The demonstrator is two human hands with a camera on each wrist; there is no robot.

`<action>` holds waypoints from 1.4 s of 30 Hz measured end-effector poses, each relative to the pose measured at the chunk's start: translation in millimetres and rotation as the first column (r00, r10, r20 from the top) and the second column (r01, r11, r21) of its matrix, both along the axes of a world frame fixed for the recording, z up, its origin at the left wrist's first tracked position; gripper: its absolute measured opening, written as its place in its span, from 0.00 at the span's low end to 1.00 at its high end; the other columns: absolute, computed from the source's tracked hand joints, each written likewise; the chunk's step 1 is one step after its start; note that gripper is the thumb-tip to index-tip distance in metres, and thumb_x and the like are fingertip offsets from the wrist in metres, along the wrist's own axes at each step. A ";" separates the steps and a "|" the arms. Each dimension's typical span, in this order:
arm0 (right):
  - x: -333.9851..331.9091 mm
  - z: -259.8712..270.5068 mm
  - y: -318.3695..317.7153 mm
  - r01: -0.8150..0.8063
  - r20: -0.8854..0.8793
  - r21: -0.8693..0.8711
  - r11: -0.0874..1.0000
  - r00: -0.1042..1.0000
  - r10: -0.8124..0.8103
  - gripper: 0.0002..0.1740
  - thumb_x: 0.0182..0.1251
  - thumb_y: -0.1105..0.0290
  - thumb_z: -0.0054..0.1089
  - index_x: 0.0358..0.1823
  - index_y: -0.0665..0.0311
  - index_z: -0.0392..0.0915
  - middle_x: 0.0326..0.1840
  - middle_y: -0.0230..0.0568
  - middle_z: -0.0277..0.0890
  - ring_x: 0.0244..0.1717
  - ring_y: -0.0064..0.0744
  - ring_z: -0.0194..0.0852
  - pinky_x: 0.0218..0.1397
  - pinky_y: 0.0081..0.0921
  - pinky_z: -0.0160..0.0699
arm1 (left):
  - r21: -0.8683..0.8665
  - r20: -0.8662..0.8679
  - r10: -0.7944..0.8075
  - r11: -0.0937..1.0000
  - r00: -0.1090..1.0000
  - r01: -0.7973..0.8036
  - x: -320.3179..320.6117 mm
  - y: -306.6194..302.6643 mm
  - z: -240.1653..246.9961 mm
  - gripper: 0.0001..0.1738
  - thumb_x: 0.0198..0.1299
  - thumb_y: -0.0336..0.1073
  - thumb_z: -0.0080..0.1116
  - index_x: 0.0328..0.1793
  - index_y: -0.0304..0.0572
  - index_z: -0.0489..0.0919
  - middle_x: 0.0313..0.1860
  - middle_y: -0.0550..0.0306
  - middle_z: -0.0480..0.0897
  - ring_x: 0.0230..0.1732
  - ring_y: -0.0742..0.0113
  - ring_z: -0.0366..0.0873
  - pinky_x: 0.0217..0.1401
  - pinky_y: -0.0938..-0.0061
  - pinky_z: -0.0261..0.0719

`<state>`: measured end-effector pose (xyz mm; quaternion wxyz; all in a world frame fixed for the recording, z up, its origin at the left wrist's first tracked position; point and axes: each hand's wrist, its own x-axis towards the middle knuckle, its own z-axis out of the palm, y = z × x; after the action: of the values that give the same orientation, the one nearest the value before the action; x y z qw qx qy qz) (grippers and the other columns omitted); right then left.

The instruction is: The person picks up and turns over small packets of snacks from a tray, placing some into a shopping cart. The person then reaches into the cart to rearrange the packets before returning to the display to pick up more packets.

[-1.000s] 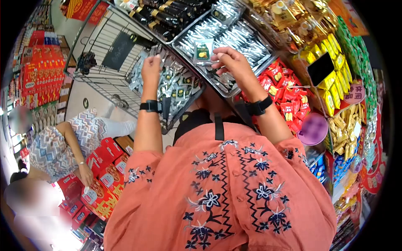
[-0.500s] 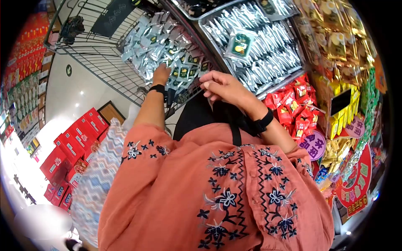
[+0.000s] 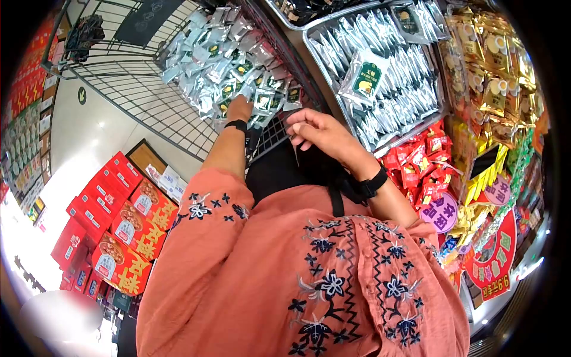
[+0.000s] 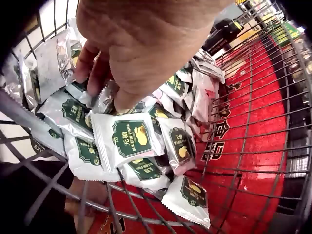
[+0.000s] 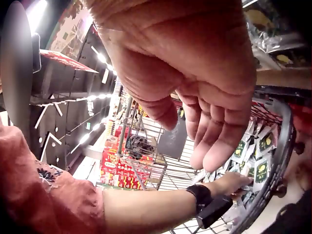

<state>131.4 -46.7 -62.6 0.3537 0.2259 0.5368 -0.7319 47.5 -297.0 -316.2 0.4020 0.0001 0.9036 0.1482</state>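
Observation:
In the head view, my left hand (image 3: 239, 109) reaches down among the silver snack packets with green labels (image 3: 215, 52) heaped in a wire shopping cart (image 3: 126, 106). The left wrist view has its thumb and fingers bent downward around a crumpled silver packet (image 4: 105, 99); I cannot tell whether they pinch it. Just below the thumb lies a packet with its green label up (image 4: 128, 139). My right hand (image 3: 321, 133) hovers between the cart and the display tray, fingers loosely bent. The right wrist view shows its palm with nothing in it.
A metal-rimmed tray (image 3: 322, 65) holds rows of similar packets, one lying flat on top (image 3: 366, 78). Red packets (image 3: 421, 160) and gold bags (image 3: 495, 50) lie to the right. Red boxes (image 3: 108, 191) are stacked at lower left.
My left hand has gone lower into the heap of packets. My right hand has drawn back from the tray toward the cart's edge. The person at left has gone from view.

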 end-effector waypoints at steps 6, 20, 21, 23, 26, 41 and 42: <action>-2.0 10.5 -1.8 0.002 -0.015 0.025 1.000 1.000 -0.002 0.19 0.74 0.63 0.55 0.59 0.66 0.75 0.47 0.34 0.79 0.43 0.23 0.79 0.44 0.23 0.81 | 0.077 -0.087 0.140 0.988 0.986 -0.133 -1.3 -28.2 24.6 0.26 0.59 0.46 0.63 0.57 0.34 0.78 0.52 0.36 0.84 0.57 0.38 0.80 0.59 0.52 0.76; 4.8 71.4 17.3 0.142 -0.306 0.003 0.990 0.943 -0.134 0.19 0.76 0.62 0.55 0.60 0.68 0.74 0.49 0.37 0.81 0.42 0.21 0.81 0.45 0.20 0.81 | 0.782 0.358 0.444 0.339 0.821 -0.524 2.1 37.7 285.1 0.14 0.71 0.40 0.60 0.56 0.42 0.76 0.47 0.64 0.82 0.43 0.75 0.81 0.39 0.81 0.76; 6.3 75.7 20.5 0.167 -0.325 -0.003 0.986 0.932 -0.159 0.20 0.75 0.62 0.55 0.60 0.68 0.74 0.50 0.38 0.81 0.42 0.21 0.81 0.44 0.21 0.82 | 0.799 0.364 0.426 0.314 0.828 -0.513 6.8 46.5 294.6 0.14 0.71 0.40 0.60 0.56 0.42 0.76 0.47 0.64 0.82 0.42 0.75 0.80 0.39 0.81 0.76; 10.3 80.5 27.1 0.218 -0.358 -0.018 0.976 0.910 -0.210 0.21 0.75 0.62 0.55 0.61 0.69 0.74 0.50 0.38 0.81 0.42 0.22 0.81 0.43 0.21 0.82 | 0.827 0.378 0.387 0.267 0.841 -0.494 16.5 64.0 312.0 0.14 0.71 0.39 0.59 0.57 0.42 0.76 0.47 0.64 0.82 0.41 0.75 0.80 0.39 0.81 0.76; 19.0 79.8 37.3 0.276 -0.374 -0.076 0.958 0.883 -0.284 0.22 0.74 0.62 0.57 0.62 0.69 0.73 0.47 0.37 0.81 0.40 0.22 0.82 0.40 0.20 0.82 | 0.851 0.358 0.328 0.271 0.874 -0.450 30.3 84.3 323.2 0.12 0.71 0.39 0.60 0.55 0.41 0.77 0.44 0.64 0.82 0.39 0.77 0.79 0.39 0.81 0.76; 46.1 76.3 73.5 0.386 -0.337 -0.175 0.906 0.841 -0.423 0.14 0.73 0.64 0.60 0.50 0.66 0.77 0.37 0.32 0.80 0.31 0.22 0.82 0.31 0.18 0.82 | 0.880 0.168 0.342 0.371 0.924 -0.297 58.1 140.6 346.5 0.18 0.71 0.43 0.60 0.59 0.39 0.78 0.45 0.62 0.84 0.40 0.78 0.80 0.37 0.81 0.77; 46.1 71.7 73.7 0.381 -0.339 -0.178 0.907 0.842 -0.420 0.14 0.72 0.63 0.60 0.49 0.67 0.77 0.37 0.33 0.80 0.31 0.23 0.83 0.29 0.18 0.82 | 0.880 0.161 0.344 0.375 0.925 -0.292 58.6 142.0 346.4 0.18 0.71 0.43 0.60 0.59 0.39 0.78 0.45 0.63 0.84 0.39 0.78 0.79 0.36 0.81 0.77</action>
<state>177.4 27.1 9.1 0.0966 0.1726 0.4959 -0.8455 106.0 -155.1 30.2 0.2826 0.0414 0.6811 0.6742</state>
